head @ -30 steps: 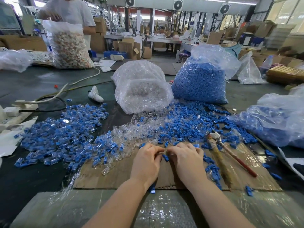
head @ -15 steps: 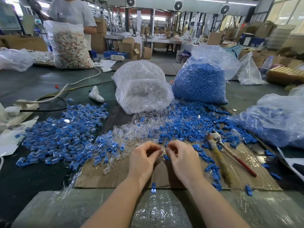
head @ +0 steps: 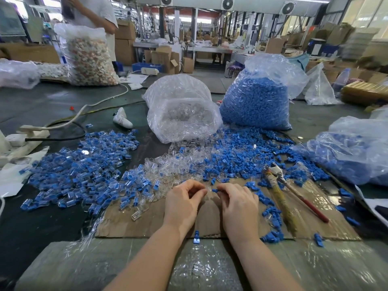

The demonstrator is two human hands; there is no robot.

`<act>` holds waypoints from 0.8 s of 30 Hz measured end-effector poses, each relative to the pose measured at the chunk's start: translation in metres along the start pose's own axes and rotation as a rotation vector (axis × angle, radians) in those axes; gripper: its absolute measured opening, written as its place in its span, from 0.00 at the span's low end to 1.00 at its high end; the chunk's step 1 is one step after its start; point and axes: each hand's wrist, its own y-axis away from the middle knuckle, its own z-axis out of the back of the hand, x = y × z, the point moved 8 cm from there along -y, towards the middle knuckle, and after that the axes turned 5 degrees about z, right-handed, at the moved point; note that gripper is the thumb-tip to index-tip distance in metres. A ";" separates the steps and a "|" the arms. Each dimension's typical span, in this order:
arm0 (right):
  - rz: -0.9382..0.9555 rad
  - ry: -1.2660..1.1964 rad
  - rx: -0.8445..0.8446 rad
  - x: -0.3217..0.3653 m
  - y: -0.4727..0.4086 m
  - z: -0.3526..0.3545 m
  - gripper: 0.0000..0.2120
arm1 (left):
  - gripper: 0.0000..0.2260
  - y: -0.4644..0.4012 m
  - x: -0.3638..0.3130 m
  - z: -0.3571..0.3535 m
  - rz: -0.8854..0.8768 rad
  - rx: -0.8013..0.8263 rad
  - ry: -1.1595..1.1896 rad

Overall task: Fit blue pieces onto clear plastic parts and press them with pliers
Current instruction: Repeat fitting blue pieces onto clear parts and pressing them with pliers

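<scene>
My left hand [head: 184, 201] hovers over the cardboard sheet [head: 134, 223] with fingers curled, pinching a clear plastic part that is barely visible. My right hand [head: 238, 203] faces it a few centimetres away and pinches a small blue piece [head: 214, 190] at its fingertips. Loose clear parts [head: 168, 166] lie just beyond my hands, loose blue pieces [head: 235, 158] to the right of them. A heap of fitted blue-and-clear parts [head: 84, 164] spreads on the left. The pliers [head: 294, 196], with one red handle, lie on the cardboard to the right of my right hand.
A bag of clear parts [head: 180, 110] and a bag of blue pieces [head: 256, 97] stand behind the piles; another blue-filled bag [head: 354, 150] lies at right. One blue piece [head: 196, 237] lies near my wrists. A person [head: 92, 13] stands behind a large bag [head: 88, 57] at back left. Cables [head: 69, 120] cross the left side.
Both hands have lifted off the cardboard and moved slightly away from me. They have drawn a little apart, and a blue piece now shows at my right fingertips.
</scene>
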 end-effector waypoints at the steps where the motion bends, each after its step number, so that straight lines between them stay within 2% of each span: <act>1: 0.001 -0.037 -0.018 0.000 0.001 0.002 0.08 | 0.08 0.000 0.000 0.000 -0.004 0.002 -0.010; 8: 0.015 -0.133 -0.034 0.000 0.004 0.005 0.01 | 0.07 0.000 -0.001 -0.002 -0.026 0.005 -0.033; 14: -0.002 -0.048 -0.002 0.000 0.004 0.002 0.06 | 0.07 0.001 -0.001 -0.001 -0.040 0.004 -0.058; 24: 0.030 -0.010 0.016 0.002 0.004 0.000 0.06 | 0.06 0.003 -0.004 -0.006 -0.067 0.079 -0.115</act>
